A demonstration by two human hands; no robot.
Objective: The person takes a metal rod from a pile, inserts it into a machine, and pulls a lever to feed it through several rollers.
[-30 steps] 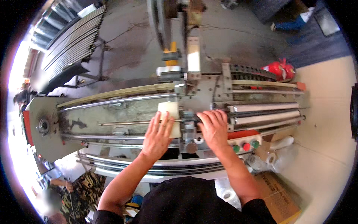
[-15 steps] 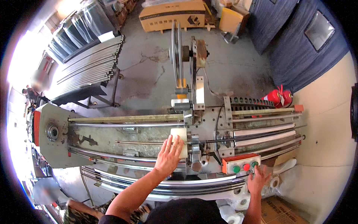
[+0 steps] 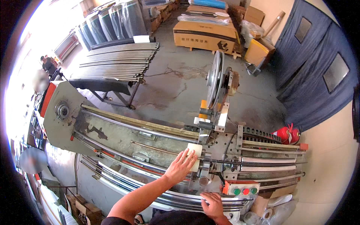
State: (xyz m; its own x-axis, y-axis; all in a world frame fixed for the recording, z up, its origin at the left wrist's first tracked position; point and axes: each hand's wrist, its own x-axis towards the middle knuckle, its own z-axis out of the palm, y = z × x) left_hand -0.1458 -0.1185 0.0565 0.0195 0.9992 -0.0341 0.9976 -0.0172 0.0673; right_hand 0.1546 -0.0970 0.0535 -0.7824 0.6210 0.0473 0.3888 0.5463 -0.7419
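Note:
My left hand (image 3: 179, 168) lies open with outstretched fingers on a cream block (image 3: 194, 149), which sits around or over a thin rod (image 3: 153, 147) at the left side of the machine's carriage. The rod runs lengthwise above the machine bed (image 3: 116, 137). My right hand (image 3: 212, 204), its fingers loosely bent, is over the dark rods (image 3: 168, 197) along the near side; nothing shows in its grasp. Just beyond it to the right is an orange-edged control box (image 3: 241, 188) with green and red buttons. On the far side of the carriage stands a metal wheel (image 3: 215, 79).
A rack of metal tubes (image 3: 116, 62) stands beyond the machine on the left. Large cardboard boxes (image 3: 198, 33) lie at the back. Red fire extinguishers (image 3: 288, 134) stand by the dark curtain (image 3: 315, 67) at right. Plastic-wrapped rolls (image 3: 268, 213) are at the near right.
My right hand has left the control box buttons and moved left and nearer to me. My left hand stays on the cream block. The whole view has swung, showing more of the room's back.

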